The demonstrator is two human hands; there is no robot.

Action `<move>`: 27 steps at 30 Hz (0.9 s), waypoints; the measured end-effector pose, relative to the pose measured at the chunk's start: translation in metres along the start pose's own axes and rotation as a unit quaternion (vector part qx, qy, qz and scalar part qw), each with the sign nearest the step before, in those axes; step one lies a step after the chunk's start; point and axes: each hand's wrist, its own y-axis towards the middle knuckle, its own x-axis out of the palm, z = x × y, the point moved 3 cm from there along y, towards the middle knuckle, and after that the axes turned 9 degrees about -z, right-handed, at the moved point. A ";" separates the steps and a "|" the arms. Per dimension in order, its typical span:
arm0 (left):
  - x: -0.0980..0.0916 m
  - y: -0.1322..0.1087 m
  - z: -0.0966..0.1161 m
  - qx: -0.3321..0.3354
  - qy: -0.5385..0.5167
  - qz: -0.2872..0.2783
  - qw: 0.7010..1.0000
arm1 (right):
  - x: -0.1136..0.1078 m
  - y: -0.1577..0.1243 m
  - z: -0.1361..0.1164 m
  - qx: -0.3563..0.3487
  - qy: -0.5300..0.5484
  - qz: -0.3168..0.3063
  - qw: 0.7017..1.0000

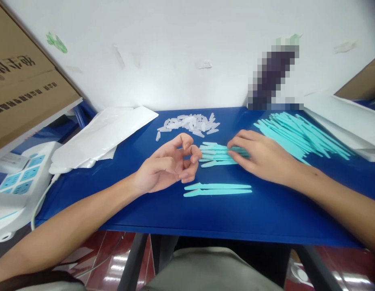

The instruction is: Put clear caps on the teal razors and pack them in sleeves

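Right hand (260, 155) is lying flat, fingers spread over a small bunch (217, 155) of teal sticks, pressing down rather than gripping. Left hand (167, 167) is hovering just left of the bunch, fingers curled, thumb tip meeting forefinger. Cannot tell whether anything small is pinched there.

A pair (217, 189) of the same sticks is lying side by side just in front of the bunch. Clear caps (190, 123) are heaped just behind it, a large pile (299, 135) of sticks is lying to its right, and white bags (105, 135) well to its left.

Judgement: the sticks are looking thin, light and stiff, smooth plastic likely sliding and fanning on the worktop (236, 218). Best taken singly, pinching across the wider end or at mid-length.
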 end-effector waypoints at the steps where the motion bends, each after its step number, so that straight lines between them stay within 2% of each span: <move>1: 0.001 -0.001 0.000 -0.003 -0.007 -0.004 1.000 | -0.001 0.000 -0.001 -0.003 -0.005 0.006 1.000; 4: 0.005 -0.002 -0.001 -0.002 -0.024 -0.019 1.000 | -0.006 -0.001 -0.006 -0.023 0.001 0.030 0.999; 7: 0.007 -0.003 -0.003 0.003 -0.019 -0.028 0.999 | -0.011 -0.002 -0.016 -0.080 0.033 0.041 0.995; 10: 0.008 -0.004 -0.005 0.009 -0.002 -0.038 0.999 | -0.011 -0.004 -0.028 -0.154 0.052 0.017 0.987; 12: 0.007 -0.005 -0.007 0.015 -0.001 -0.049 0.999 | -0.009 -0.005 -0.033 -0.179 0.055 -0.004 0.982; 20: 0.005 -0.005 -0.012 0.032 -0.009 -0.081 0.996 | 0.000 -0.007 -0.040 -0.194 0.069 -0.054 0.977; 27: 0.003 -0.005 -0.013 0.052 -0.017 -0.101 0.993 | -0.001 -0.007 -0.040 -0.201 0.071 -0.059 0.975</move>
